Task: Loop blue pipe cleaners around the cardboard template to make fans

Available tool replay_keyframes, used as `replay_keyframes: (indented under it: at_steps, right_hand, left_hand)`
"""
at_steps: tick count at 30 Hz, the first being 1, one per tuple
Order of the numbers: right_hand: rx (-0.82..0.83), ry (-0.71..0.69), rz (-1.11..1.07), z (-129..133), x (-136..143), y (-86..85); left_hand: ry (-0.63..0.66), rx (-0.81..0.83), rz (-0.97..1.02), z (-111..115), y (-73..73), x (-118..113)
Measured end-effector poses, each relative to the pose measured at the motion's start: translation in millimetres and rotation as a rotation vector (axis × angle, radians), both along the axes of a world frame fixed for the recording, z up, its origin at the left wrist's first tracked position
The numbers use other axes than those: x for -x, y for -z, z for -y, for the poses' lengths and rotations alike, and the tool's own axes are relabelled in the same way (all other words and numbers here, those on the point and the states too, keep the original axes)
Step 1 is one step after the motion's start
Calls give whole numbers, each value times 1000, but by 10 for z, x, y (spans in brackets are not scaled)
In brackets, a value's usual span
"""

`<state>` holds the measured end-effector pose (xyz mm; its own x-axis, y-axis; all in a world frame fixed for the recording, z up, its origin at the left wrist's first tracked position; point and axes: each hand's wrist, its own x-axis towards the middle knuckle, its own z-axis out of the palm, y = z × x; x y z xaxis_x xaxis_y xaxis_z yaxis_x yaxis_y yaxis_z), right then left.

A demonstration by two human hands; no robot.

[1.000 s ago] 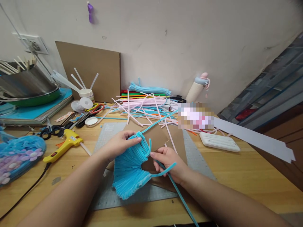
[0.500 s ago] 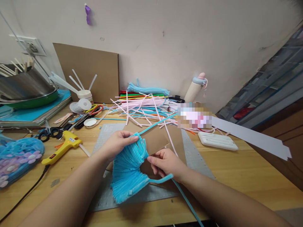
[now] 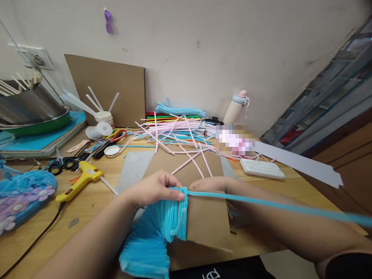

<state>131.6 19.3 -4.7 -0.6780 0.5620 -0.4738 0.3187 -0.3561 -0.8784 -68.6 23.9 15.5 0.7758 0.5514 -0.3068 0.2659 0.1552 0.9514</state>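
A thick bundle of blue pipe cleaner (image 3: 157, 228) is wound in close turns around a brown cardboard piece (image 3: 207, 219). My left hand (image 3: 159, 190) pinches the upper edge of the winding, thumb on top. From that edge a loose blue strand (image 3: 261, 199) runs right across the picture, over my right forearm. My right hand (image 3: 210, 184) is at the far side of the cardboard, its fingers mostly hidden behind it, so its hold cannot be made out. A short strand end hangs down the front of the winding.
At left lie a yellow glue gun (image 3: 80, 181), scissors (image 3: 62, 163) and a blue flowered piece (image 3: 31, 193). Behind are heaped pink and blue pipe cleaners (image 3: 180, 126), a bottle (image 3: 234, 109) and a white box (image 3: 262, 169). A grey cutting mat (image 3: 132, 166) lies beneath cardboard.
The winding and cardboard have turned and come nearer. My right hand has moved from the winding's front to behind the cardboard. The loose strand now stretches right instead of up and back.
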Motion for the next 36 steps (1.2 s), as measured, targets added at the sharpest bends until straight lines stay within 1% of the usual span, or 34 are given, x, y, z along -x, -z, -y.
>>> replay_keyframes:
  at_steps: [1,2,3,4,5,6,8,10,12,15,17,19,21,23,26,29,32,34,36]
  right_hand:
    - [92,-68,17,-55,-4,-19]
    - [225,-138,30,-109,-13,-46]
    - [320,-173,32,-159,-27,-80]
    - [364,-184,36,-201,-44,-119]
    - [369,-185,46,-234,-60,-161]
    - [337,-178,55,-255,-73,-206]
    - [209,-172,101,-264,-82,-298]
    - [21,-187,191,-239,-61,-393]
    - [-231,-231,331,-188,-15,-491]
    - [-655,-314,569,-69,66,-613]
    - [-936,-335,728,31,108,-651]
    - [-1193,-319,862,131,137,-644]
    - [-1371,-287,945,213,157,-607]
    - [-1456,-245,982,265,170,-560]
    - [-1494,-188,984,287,176,-498]
    - [-1517,-186,980,282,168,-449]
    - [-1581,-193,985,303,164,-408]
    - [-1620,-189,992,337,169,-377]
    - [-1634,-156,987,377,175,-328]
  left_hand:
    - [47,-47,-15,21,-7,-15]
    - [85,-99,-32,35,-12,-27]
    - [110,-149,-52,43,-13,-36]
    - [120,-193,-74,45,-12,-41]
    - [115,-231,-99,42,-8,-43]
    - [100,-265,-127,37,0,-41]
    - [70,-325,-177,23,22,-33]
    - [51,-373,-215,11,52,-24]
    - [26,-405,-251,3,85,-20]
    - [-18,-410,-284,-7,125,-22]
    - [-36,-397,-278,-17,143,-26]
    - [-60,-379,-266,-27,154,-29]
    - [-99,-362,-266,-35,163,-30]
    - [-137,-357,-277,-42,172,-30]
    - [-166,-367,-291,-52,188,-29]
    - [-183,-367,-308,-62,190,-29]
    - [-217,-372,-319,-62,166,-34]
    - [-253,-377,-305,-55,143,-40]
    - [-304,-383,-277,-44,128,-48]
